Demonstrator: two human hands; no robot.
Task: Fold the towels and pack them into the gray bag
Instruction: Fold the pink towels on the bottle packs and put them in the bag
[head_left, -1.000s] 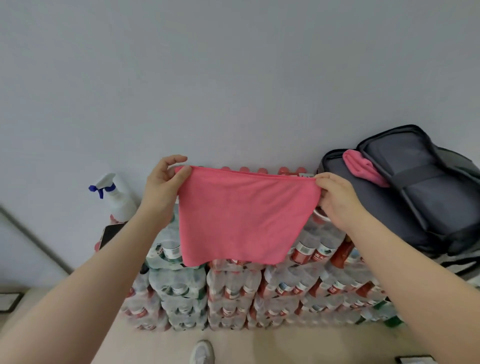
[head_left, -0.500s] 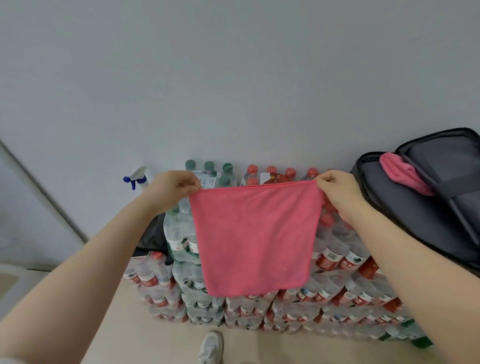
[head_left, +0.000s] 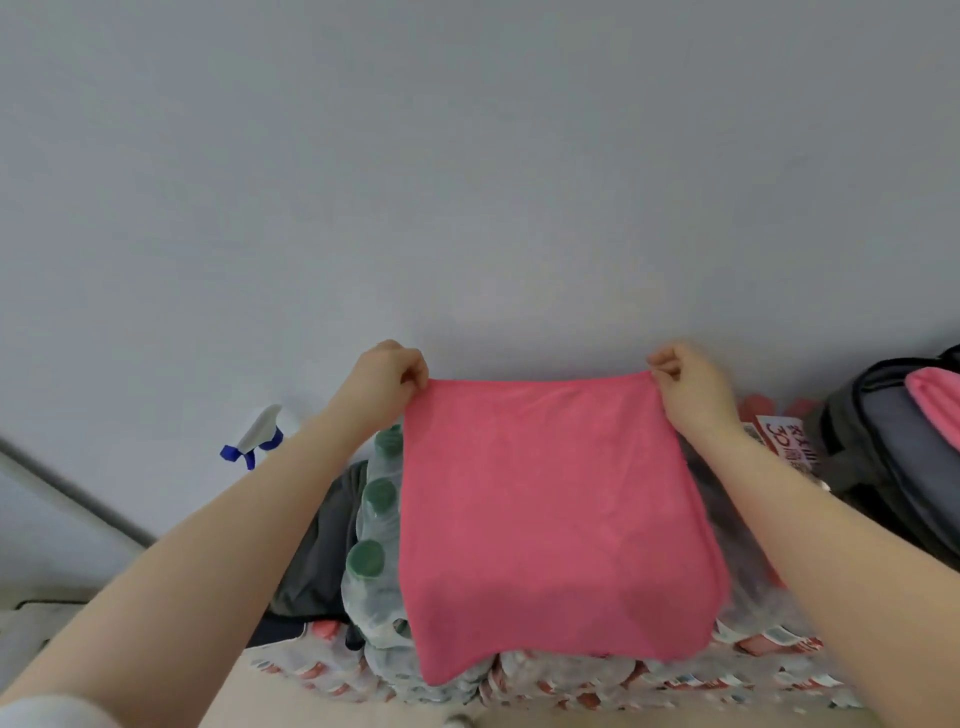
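Both hands pinch pink towel (head_left: 550, 519) top corners: left (head_left: 387, 382), right (head_left: 685, 387).

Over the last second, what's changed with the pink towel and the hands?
Both hands, left hand and right hand, spread apart and drew the pink towel taut and flat over the bottle packs. Unchanged: each hand pinches a top corner; another towel sits in the gray bag.

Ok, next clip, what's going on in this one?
A person holds a pink towel spread in the air, the left hand and right hand each pinching a top corner. It hangs over stacked packs of bottled water. At the right edge the gray bag lies open with another pink towel already in it. This one is not yet packed.
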